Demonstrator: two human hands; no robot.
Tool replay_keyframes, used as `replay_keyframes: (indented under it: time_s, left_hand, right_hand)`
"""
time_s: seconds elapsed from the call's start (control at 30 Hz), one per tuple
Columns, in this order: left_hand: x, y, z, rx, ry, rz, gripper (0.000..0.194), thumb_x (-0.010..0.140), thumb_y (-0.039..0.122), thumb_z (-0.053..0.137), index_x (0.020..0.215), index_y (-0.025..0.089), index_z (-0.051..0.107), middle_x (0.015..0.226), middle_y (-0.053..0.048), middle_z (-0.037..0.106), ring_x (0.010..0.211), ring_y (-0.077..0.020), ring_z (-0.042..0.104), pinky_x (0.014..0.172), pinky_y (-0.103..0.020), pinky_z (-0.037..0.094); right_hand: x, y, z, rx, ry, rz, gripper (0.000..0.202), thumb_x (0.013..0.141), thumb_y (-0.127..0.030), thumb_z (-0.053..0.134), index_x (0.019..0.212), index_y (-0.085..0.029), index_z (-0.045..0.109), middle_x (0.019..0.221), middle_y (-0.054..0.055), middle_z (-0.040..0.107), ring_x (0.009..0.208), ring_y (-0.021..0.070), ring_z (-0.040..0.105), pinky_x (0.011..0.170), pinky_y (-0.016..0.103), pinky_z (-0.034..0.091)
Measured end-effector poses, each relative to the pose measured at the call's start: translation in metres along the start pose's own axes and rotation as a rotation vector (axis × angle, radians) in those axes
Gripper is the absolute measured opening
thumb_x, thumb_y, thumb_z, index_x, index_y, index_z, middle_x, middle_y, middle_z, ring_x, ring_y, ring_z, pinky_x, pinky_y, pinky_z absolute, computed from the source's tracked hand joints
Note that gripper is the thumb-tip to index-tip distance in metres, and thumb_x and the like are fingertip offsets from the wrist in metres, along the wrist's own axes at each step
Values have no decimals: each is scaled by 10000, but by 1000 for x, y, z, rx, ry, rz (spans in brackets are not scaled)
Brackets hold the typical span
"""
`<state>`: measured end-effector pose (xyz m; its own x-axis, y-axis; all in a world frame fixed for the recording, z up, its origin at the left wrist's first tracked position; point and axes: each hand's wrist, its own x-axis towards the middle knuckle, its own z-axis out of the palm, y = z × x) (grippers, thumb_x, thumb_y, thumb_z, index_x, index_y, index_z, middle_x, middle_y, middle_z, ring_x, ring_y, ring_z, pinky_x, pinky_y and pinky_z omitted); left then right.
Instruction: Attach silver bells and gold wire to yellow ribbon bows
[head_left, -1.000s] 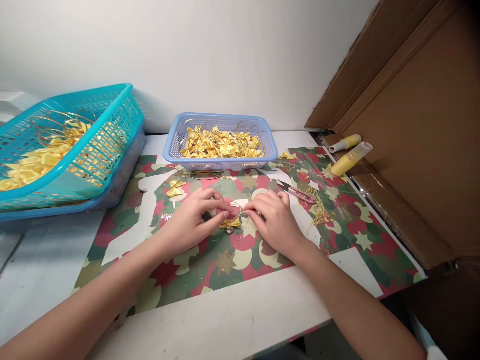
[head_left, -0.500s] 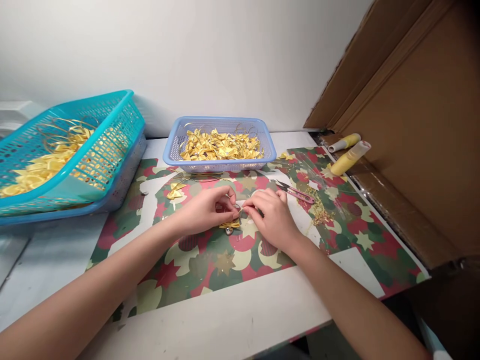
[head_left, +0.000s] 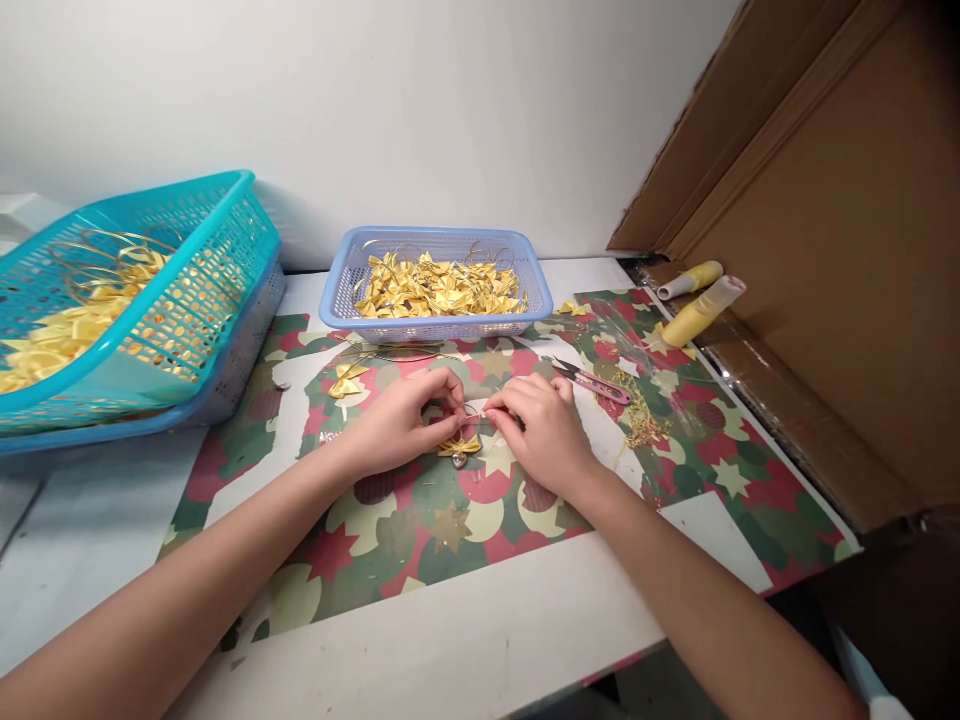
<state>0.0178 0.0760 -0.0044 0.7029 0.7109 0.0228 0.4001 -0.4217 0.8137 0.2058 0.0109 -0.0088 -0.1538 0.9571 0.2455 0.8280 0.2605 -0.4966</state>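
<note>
Over the patterned sheet (head_left: 420,500), both hands (head_left: 409,420) (head_left: 541,430) face each other, pinching a thin cord (head_left: 472,416) between them.

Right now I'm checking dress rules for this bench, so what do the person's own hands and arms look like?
The left hand and right hand wear no gloves, and no rings show on the visible fingers. No watch or bracelet shows, and the visible forearms have no sleeves over them. A pale patch by the right arm may be a sleeve; unclear.
</note>
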Motion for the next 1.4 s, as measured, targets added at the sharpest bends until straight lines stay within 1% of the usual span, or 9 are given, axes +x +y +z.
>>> replay_keyframes:
  time_s: [0.2, 0.47, 0.67, 0.8, 0.87, 0.97, 1.13, 1.23, 1.4]
  left_hand:
    - [-2, 2, -2, 103, 51, 49, 90, 828, 274, 543, 884, 208, 518, 840, -16, 656, 787, -173, 609, 709, -282, 477]
    - [-7, 6, -3, 6, -20, 12, 145, 831, 335, 543, 902, 209, 534, 854, -26, 651, 775, -169, 617, 707, -286, 495]
    - [-7, 5, -4, -61, -46, 16, 159, 852, 357, 538, 908, 208, 531, 862, -31, 670, 793, -172, 644, 693, -278, 493]
    - [-8, 3, -5, -69, -68, 10, 160, 867, 354, 529, 933, 208, 524, 853, -32, 688, 790, -176, 653, 660, -266, 478]
    - [-8, 2, -6, -35, -65, 30, 139, 880, 335, 515, 938, 209, 528, 855, -26, 695, 790, -171, 647, 679, -268, 472]
    - [-8, -1, -7, 109, -20, 77, 110, 886, 300, 503, 924, 210, 552, 872, -24, 683, 824, -177, 619, 718, -275, 460]
    - [-8, -4, -6, 276, 23, 137, 134, 899, 284, 471, 924, 204, 576, 885, -42, 654, 860, -195, 568, 698, -285, 444]
    - [-9, -3, -7, 280, 30, 155, 133, 895, 299, 486, 909, 197, 570, 861, -39, 652, 847, -193, 560, 691, -288, 442]
    - [-11, -2, -7, 190, 24, 145, 94, 879, 281, 520, 908, 199, 555, 862, -21, 651, 834, -169, 585, 711, -275, 459]
  right_hand:
    - [-1, 0, 0, 0, 4, -12, 165, 924, -201, 536, 804, -210, 650, 821, -4, 690, 862, 167, 543, 790, 340, 230]
    - [-3, -4, -1, 41, -37, -42, 171, 924, -207, 538, 789, -215, 641, 818, -9, 697, 877, 170, 553, 813, 342, 238]
    - [-3, -2, 1, 58, 41, -34, 153, 922, -213, 537, 816, -215, 647, 830, -5, 691, 850, 168, 552, 803, 333, 253]
    - [-4, -1, 0, 60, 57, -2, 152, 919, -217, 539, 811, -213, 646, 836, -2, 688, 857, 174, 554, 799, 333, 256]
    - [-3, -1, 0, 58, 63, 10, 145, 914, -217, 548, 804, -213, 644, 825, -6, 686, 852, 173, 552, 796, 333, 257]
    - [-3, -1, -1, 61, 73, 17, 142, 911, -213, 553, 798, -212, 641, 822, -6, 688, 850, 174, 554, 796, 335, 256]
    - [-3, -1, 1, 61, 71, 22, 148, 912, -212, 551, 791, -212, 636, 814, -8, 689, 840, 172, 557, 800, 338, 257]
    - [-4, -1, 1, 57, 76, 19, 148, 909, -207, 552, 786, -211, 635, 810, -6, 686, 837, 174, 555, 795, 341, 262]
    - [-5, -3, 2, 48, 43, -12, 133, 902, -204, 553, 794, -216, 630, 843, -2, 684, 882, 186, 543, 816, 347, 276]
